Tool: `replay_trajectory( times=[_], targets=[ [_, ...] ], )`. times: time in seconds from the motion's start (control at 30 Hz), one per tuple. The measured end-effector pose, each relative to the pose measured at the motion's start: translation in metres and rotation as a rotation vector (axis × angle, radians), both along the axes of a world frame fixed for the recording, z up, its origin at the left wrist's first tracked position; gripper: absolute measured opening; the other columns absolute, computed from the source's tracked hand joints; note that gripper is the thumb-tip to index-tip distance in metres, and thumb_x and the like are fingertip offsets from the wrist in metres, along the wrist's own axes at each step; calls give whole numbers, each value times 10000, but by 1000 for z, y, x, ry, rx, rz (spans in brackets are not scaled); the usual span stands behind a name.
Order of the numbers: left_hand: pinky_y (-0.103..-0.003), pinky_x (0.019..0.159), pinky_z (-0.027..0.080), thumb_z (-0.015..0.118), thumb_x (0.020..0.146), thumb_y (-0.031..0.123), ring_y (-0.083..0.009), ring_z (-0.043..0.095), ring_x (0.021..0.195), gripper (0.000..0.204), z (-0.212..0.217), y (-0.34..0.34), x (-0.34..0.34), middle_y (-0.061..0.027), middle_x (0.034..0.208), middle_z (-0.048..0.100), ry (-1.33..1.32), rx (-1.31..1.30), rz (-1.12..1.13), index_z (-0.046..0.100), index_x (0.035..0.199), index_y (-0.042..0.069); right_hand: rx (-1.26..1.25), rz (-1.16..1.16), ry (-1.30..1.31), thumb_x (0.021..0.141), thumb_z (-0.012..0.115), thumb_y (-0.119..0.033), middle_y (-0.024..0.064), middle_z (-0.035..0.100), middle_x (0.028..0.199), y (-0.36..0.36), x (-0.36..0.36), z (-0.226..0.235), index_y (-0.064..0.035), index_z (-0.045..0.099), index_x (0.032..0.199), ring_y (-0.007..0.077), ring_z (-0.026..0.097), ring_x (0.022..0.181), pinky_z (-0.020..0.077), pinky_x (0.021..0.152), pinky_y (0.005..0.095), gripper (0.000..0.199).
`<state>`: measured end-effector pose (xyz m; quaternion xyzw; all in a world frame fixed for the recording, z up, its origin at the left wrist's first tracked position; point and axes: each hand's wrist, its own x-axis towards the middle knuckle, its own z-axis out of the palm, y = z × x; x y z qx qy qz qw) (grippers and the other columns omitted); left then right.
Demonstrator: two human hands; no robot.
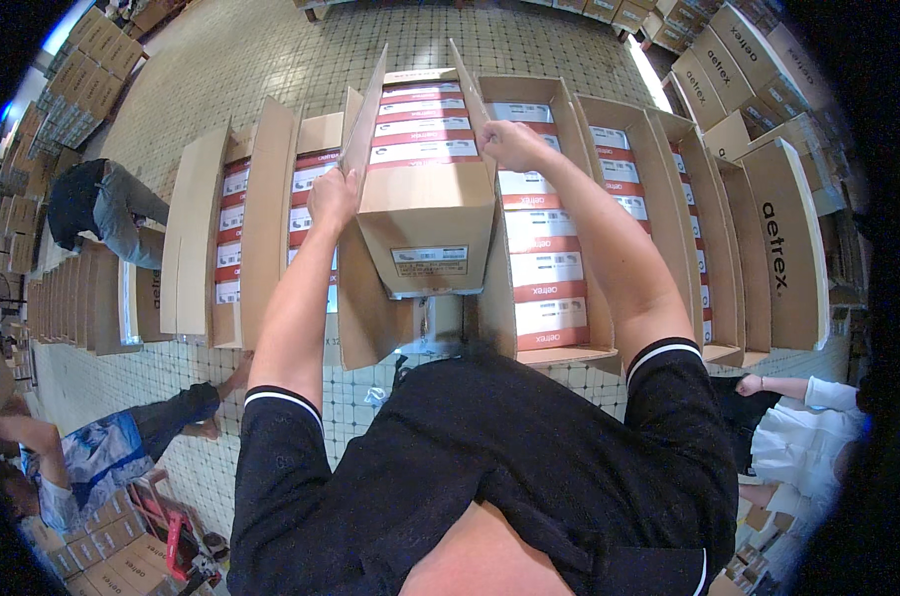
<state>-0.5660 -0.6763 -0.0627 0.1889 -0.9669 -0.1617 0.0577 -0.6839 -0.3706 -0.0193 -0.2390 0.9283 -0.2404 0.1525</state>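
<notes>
In front of me a brown cardboard carton (pixel 382 226) stands higher than the row around it, its long side flaps raised. Inside is a line of red-and-white shoe boxes (pixel 423 127); a near flap covers the closest part. My left hand (pixel 335 197) is closed at the carton's left side, thumb up along the left flap (pixel 367 114). On the opposite side, my right hand (pixel 514 147) has its fingers curled round the edge of the right flap (pixel 468 91). A printed label (pixel 430 261) is on the near end.
Open cartons of shoe boxes (pixel 549 266) flank the raised one on both sides. Stacked cartons (pixel 723 74) rise at the far right. A bending person (pixel 102 209) is at the left, with others lower left and lower right. A red hand truck (pixel 177 536) stands lower left.
</notes>
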Motion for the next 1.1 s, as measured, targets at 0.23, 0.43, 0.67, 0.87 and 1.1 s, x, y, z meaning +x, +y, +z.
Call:
replay_trajectory(
  times=[0.23,0.43,0.67,0.87,1.1],
  targets=[
    [-511,815,519,545,925,393,-421,671,904,434,9,7,11,-267,924,686,-69,-13,10,697,933,-14,23,-20,16,871,555,-257,121,701,1022,4,8,-13,-143,666,1050,307,653,1007,498,863,418,240],
    [-511,809,527,544,922,386,-421,673,901,431,-16,5,28,-263,923,688,-166,-22,-41,703,932,-15,140,36,74,892,491,-313,119,706,1004,4,28,-45,-180,662,1024,328,668,952,516,823,459,254],
    [-499,804,542,585,906,318,-416,672,903,351,-99,35,118,-250,950,689,-337,30,-17,717,871,-6,441,141,44,848,576,-162,156,722,870,-6,141,-141,-101,723,887,282,723,814,590,672,417,164],
    [-472,797,547,548,931,340,-372,694,877,361,-117,49,134,-223,912,706,-353,3,-4,730,861,36,308,33,90,848,565,-127,169,712,833,-17,192,-174,-103,714,870,311,717,814,583,698,424,153],
    [-478,793,544,480,945,360,-393,688,870,434,-114,32,147,-233,863,699,-351,12,-118,725,839,18,292,-98,55,852,542,-116,173,710,840,-3,198,-161,-93,728,851,335,709,825,575,718,437,187]
  ],
)
